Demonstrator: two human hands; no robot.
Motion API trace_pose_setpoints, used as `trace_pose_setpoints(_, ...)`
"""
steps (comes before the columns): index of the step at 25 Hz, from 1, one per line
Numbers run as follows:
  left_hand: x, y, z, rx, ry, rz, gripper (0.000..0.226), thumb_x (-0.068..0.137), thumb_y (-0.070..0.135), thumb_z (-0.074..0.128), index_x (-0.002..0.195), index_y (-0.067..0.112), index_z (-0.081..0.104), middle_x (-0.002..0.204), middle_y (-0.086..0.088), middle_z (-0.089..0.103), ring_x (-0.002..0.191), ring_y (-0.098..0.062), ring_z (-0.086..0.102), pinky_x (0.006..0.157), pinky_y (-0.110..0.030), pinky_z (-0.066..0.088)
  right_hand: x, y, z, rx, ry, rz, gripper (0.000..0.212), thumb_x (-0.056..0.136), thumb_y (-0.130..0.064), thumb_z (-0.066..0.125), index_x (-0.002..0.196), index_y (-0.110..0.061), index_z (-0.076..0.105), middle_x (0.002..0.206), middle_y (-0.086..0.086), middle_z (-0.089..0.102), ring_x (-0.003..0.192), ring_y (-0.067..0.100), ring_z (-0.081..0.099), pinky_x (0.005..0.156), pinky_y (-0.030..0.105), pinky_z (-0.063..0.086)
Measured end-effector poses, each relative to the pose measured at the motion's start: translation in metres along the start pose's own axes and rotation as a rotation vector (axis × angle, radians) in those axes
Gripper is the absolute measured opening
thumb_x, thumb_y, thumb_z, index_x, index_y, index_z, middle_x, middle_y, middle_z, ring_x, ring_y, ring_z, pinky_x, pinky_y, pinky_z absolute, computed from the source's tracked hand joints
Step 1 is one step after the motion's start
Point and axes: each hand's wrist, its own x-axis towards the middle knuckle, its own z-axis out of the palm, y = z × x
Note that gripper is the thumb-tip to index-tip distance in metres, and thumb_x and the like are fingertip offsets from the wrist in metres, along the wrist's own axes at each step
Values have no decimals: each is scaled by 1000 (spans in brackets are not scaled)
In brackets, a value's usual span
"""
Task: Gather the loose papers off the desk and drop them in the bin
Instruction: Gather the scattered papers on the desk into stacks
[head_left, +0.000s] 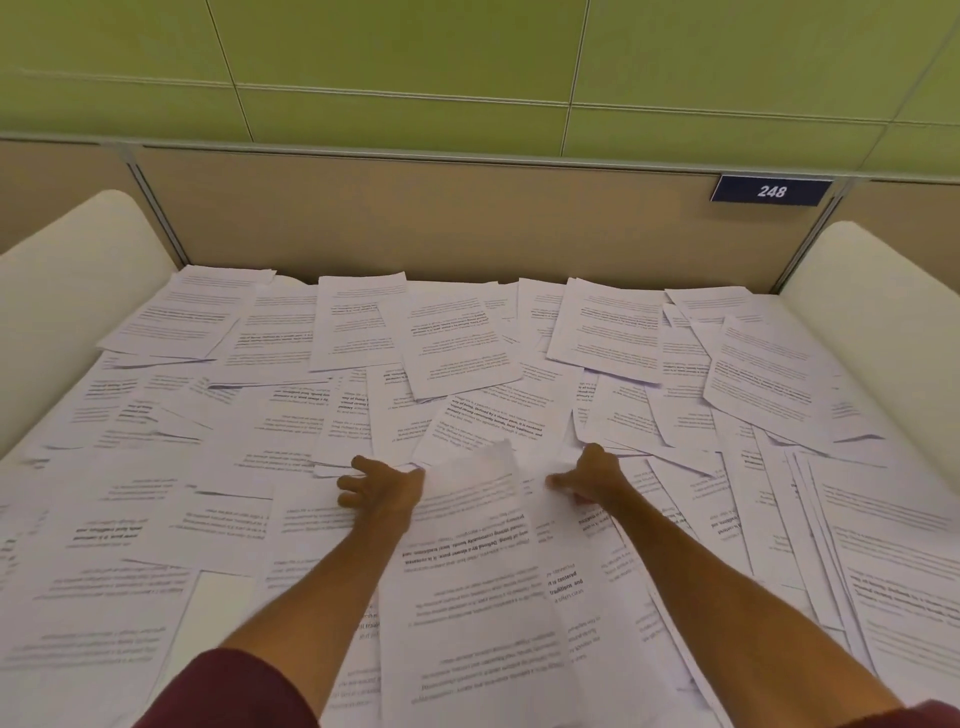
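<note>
Many printed white sheets (457, 338) lie overlapping across the whole desk. One sheet (467, 561) in the middle is lifted off the pile, its far edge curled up between my hands. My left hand (382, 488) grips that sheet's far left corner, thumb on the paper and fingers spread toward the left. My right hand (592, 475) is closed on the edge of the papers at the sheet's far right side, fingers pointing left. Both forearms reach forward over the pile. No bin is in view.
A beige partition (441, 223) with a blue plate reading 248 (771, 191) closes the back of the desk. White rounded side panels stand at the left (78, 280) and right (878, 306). A green tiled wall rises behind.
</note>
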Motion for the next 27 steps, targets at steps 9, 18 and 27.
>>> trace_pose_setpoints(9, -22, 11, 15, -117, -63, 37, 76, 82, 34, 71, 137, 6, 26, 141, -17, 30, 127, -35, 35, 97, -46, 41, -10, -30, 10, 20, -123, -21, 89, 80, -62, 66, 133, 5, 44, 128, 21, 61, 112, 36, 63, 90, 41, 56)
trace_pose_setpoints(18, 26, -15, -55, -120, 111, 87, 69, 84, 29, 70, 136, -2, 36, 137, -24, 41, 125, -39, 43, 97, -51, 46, -3, 9, -18, 630, -226, -90, 18, 79, 2, 73, 95, 5, 66, 107, 27, 68, 74, 28, 73, 62, 35, 61)
trace_pose_setpoints(27, 57, 36, -46, -382, -228, 56, 70, 84, 26, 73, 137, -2, 38, 141, -21, 47, 126, -38, 49, 106, -49, 43, 28, -29, -19, 456, 23, 26, 74, 84, -13, 75, 141, 5, 32, 143, 27, 44, 127, 43, 50, 95, 44, 50)
